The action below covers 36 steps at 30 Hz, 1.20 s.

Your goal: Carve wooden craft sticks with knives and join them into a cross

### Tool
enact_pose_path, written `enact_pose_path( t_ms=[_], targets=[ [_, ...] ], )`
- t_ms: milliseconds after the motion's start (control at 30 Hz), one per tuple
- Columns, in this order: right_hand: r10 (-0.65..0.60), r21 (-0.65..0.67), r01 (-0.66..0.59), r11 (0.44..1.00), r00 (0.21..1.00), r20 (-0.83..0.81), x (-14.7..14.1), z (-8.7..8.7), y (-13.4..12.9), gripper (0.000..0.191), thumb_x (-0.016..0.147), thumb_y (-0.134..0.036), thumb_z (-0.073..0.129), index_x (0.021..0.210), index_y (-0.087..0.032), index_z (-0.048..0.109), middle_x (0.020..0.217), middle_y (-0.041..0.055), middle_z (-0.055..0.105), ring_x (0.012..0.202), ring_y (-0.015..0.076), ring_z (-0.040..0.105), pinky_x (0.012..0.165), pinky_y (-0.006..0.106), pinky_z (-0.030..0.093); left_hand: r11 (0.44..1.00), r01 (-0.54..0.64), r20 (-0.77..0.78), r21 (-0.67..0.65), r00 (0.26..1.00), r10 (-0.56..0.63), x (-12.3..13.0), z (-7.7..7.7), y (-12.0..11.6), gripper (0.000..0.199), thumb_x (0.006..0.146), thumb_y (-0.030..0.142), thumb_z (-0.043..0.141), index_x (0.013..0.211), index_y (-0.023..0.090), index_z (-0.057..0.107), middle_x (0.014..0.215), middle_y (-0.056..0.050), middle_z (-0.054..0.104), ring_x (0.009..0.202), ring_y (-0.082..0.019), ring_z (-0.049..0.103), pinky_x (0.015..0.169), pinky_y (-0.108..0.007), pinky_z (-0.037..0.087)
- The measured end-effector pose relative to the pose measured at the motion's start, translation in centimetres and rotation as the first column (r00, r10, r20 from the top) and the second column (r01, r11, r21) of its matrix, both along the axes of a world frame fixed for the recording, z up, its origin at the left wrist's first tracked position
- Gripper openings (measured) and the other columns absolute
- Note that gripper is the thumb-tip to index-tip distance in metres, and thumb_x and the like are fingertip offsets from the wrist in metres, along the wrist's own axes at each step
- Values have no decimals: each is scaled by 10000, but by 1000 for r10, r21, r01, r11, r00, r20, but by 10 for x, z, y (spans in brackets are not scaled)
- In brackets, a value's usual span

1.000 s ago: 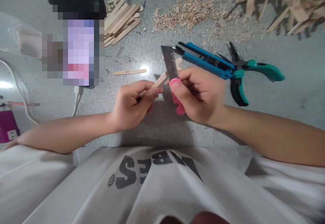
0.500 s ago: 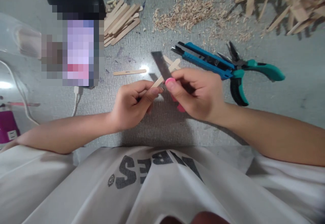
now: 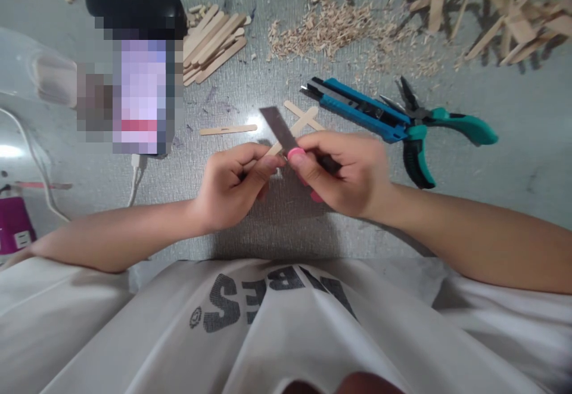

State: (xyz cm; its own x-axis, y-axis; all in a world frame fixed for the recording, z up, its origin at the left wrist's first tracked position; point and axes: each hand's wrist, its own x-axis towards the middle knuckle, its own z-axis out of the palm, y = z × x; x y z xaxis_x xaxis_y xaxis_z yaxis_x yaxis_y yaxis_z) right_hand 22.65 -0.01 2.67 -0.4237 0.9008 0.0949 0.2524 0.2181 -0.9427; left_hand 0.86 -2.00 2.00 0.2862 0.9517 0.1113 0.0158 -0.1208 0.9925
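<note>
My left hand [image 3: 235, 188] is closed on a wooden craft stick [image 3: 304, 120], pinching its near end between thumb and fingers; the stick slants up to the right. My right hand [image 3: 351, 170] grips a knife [image 3: 277, 126] with a pink handle, most of it hidden by the fingers. Its broad metal blade points up to the left and crosses over the stick; whether it touches the wood I cannot tell. Behind the held stick, another craft stick [image 3: 292, 107] lies crosswise on the table. A separate craft stick with a small slit [image 3: 229, 130] lies left of the blade.
A blue box cutter [image 3: 361, 108] and teal-handled pliers [image 3: 440, 117] lie right of my hands. Beyond are wood shavings [image 3: 326, 27], a pile of craft sticks [image 3: 214, 42] and stick constructions [image 3: 500, 12]. A blurred-out phone [image 3: 138, 96] with a white cable [image 3: 134, 182] stands left.
My right hand has drawn the blade down and slightly left along the stick, toward my left hand. The left hand has stayed nearly in place; more of the crossing stick behind shows.
</note>
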Motion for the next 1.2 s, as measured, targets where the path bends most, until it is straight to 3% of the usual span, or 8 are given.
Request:
enact_pose_path(
  t_ms=[167, 267, 367, 500, 600, 833, 1067, 1200],
  targets=[
    [-257, 1, 258, 966, 961, -99, 0, -9, 2, 398, 1122, -550, 678, 862, -257, 608, 584, -23, 587, 468, 124, 481, 488, 341, 379, 997, -36, -17, -61, 999, 35, 0, 0, -1, 403, 1139, 471, 681, 897, 161, 767, 527, 23, 624, 388, -66, 500, 389, -206, 350],
    [-299, 40, 306, 951, 947, -118, 3, -13, 7, 403, 1114, -560, 683, 863, -263, 577, 592, -15, 587, 482, 140, 493, 492, 355, 359, 997, -60, -10, -46, 998, 59, 0, -1, -1, 422, 1132, 500, 691, 887, 164, 761, 532, 24, 634, 386, -67, 506, 411, -211, 386],
    [-220, 65, 220, 973, 976, -6, 7, -12, 12, 357, 1120, -467, 666, 846, -257, 575, 568, -36, 544, 469, 130, 450, 497, 339, 318, 986, -138, 3, 96, 990, 139, -1, -2, -3, 368, 1147, 438, 671, 895, 182, 748, 542, 32, 634, 399, -68, 517, 416, -208, 380],
    [-12, 144, -42, 989, 936, 351, 10, -12, 9, 355, 1075, -460, 694, 807, -234, 640, 604, -17, 601, 525, 136, 466, 550, 332, 286, 957, -168, 21, 238, 986, 168, -3, -3, -6, 365, 1161, 360, 632, 834, 202, 670, 552, 30, 601, 427, -69, 504, 415, -215, 333],
    [-14, 217, -100, 971, 883, 469, 11, -14, 6, 388, 1086, -522, 680, 827, -235, 700, 638, 7, 657, 565, 157, 504, 578, 344, 268, 964, -187, 65, 188, 982, 177, -2, -5, -4, 422, 1165, 358, 616, 773, 207, 577, 553, 39, 564, 429, -59, 442, 429, -220, 321],
    [-339, 408, 100, 907, 748, 570, 20, -17, 24, 335, 1074, -522, 679, 1010, -203, 761, 899, 116, 773, 748, 252, 660, 637, 379, 253, 975, -208, 77, 78, 976, 202, 2, -6, 3, 490, 1166, 392, 603, 718, 223, 500, 509, 53, 514, 414, -68, 349, 432, -248, 317],
    [-319, 402, -13, 916, 583, 747, 18, -23, 24, 137, 1030, -301, 649, 1023, -180, 713, 979, 113, 787, 731, 237, 646, 630, 385, 160, 988, -152, 113, -22, 982, 154, 0, -7, 5, 553, 1124, 521, 645, 688, 233, 464, 504, 47, 507, 431, -82, 364, 463, -262, 341],
    [-330, 430, -63, 901, 543, 772, 16, -19, 21, 113, 1055, -241, 558, 1015, -180, 644, 1048, 142, 754, 841, 261, 699, 636, 381, 271, 966, 42, 283, -256, 958, 33, -1, -3, 10, 632, 1061, 637, 683, 664, 239, 393, 493, 43, 451, 440, -91, 364, 469, -262, 303]
  ],
)
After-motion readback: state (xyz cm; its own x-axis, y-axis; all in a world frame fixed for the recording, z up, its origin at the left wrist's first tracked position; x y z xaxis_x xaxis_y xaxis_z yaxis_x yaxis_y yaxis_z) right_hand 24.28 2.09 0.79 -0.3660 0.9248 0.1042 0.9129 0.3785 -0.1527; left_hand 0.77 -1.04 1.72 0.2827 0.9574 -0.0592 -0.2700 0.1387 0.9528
